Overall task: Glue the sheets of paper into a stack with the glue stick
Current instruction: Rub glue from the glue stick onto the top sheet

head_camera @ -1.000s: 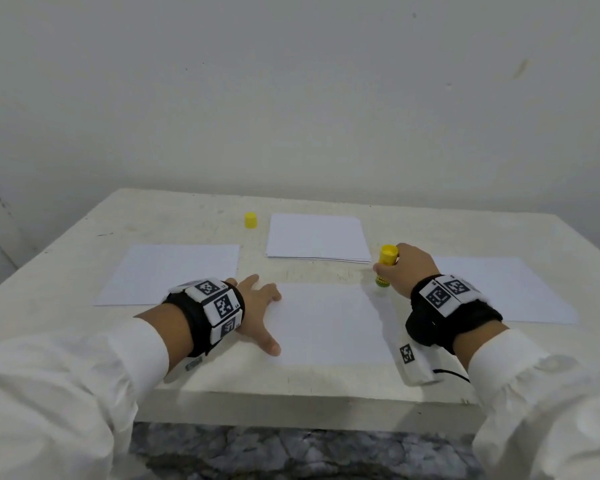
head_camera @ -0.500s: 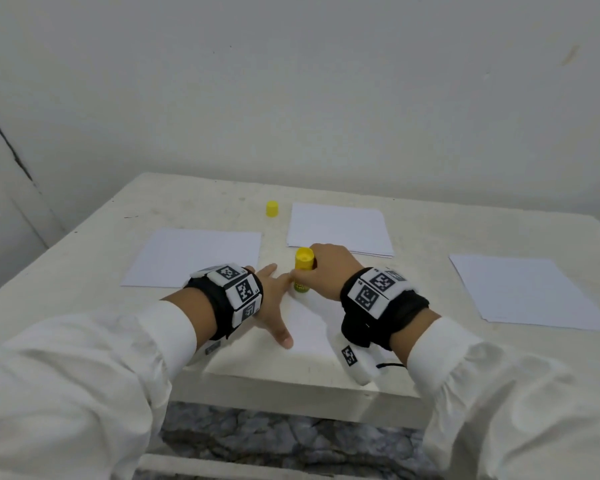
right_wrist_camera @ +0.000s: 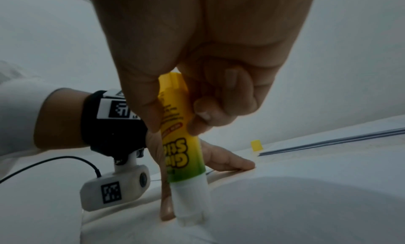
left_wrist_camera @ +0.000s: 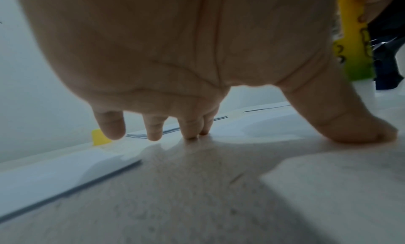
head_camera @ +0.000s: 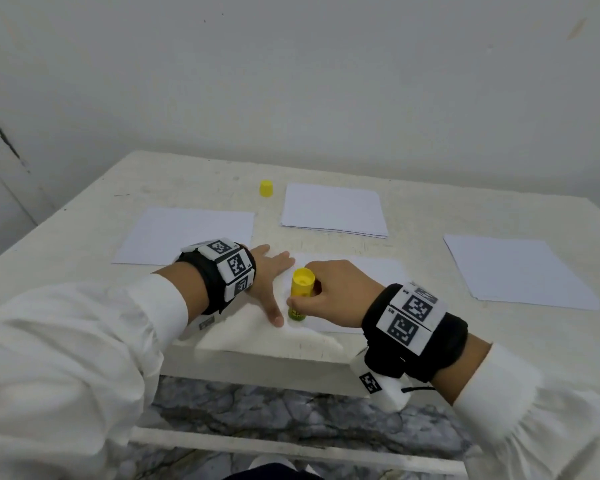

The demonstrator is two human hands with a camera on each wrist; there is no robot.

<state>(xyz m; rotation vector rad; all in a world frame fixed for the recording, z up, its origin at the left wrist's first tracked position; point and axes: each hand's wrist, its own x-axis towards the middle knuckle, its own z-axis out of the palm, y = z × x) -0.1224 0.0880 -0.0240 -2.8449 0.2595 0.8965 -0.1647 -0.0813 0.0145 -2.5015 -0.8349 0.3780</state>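
My right hand grips a yellow-green glue stick upright, its white tip pressed on the near sheet of paper. In the right wrist view the thumb and curled fingers pinch the glue stick at mid-body. My left hand lies flat on the sheet's left part, fingers spread, its thumb right beside the stick's tip. The left wrist view shows the left hand's fingertips touching the paper, with the glue stick at the right edge.
The yellow cap stands at the back of the white table. A stack of sheets lies behind the near sheet, a single sheet to the left, another pile to the right. The table's front edge is just below my wrists.
My right hand has drawn the glue stick from the sheet's far right corner across to the left, then toward me beside the left thumb. The left hand stays pressed on the sheet.
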